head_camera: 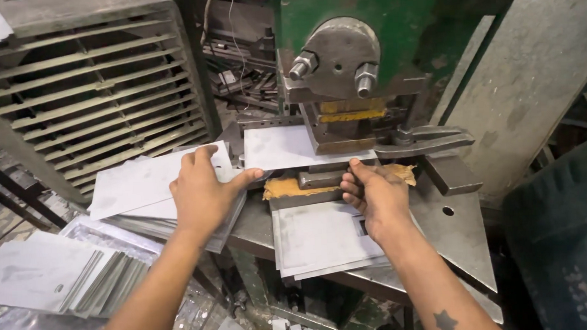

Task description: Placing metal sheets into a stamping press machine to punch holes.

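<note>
- the green press machine (367, 26) stands behind, with its grey head and two bolts above the die.
- the steel table (462, 237) of the press carries a stack of cut sheets (319, 239) under the right hand.
- a second stack of blank sheets (138, 187) lies at the left, under the left hand.
- the metal sheet (283, 148) lies flat in the die, one edge under the punch.
- the left hand (203, 194) rests spread on the blank stack, thumb touching the sheet's near edge.
- the right hand (376, 198) has its fingers curled together at the sheet's front edge; whether it pinches the sheet, i cannot tell.
- the sheet looks thin, light, stiff and smooth, with probably sharp edges; better to hold it flat by the near edge, away from the punch.
</note>
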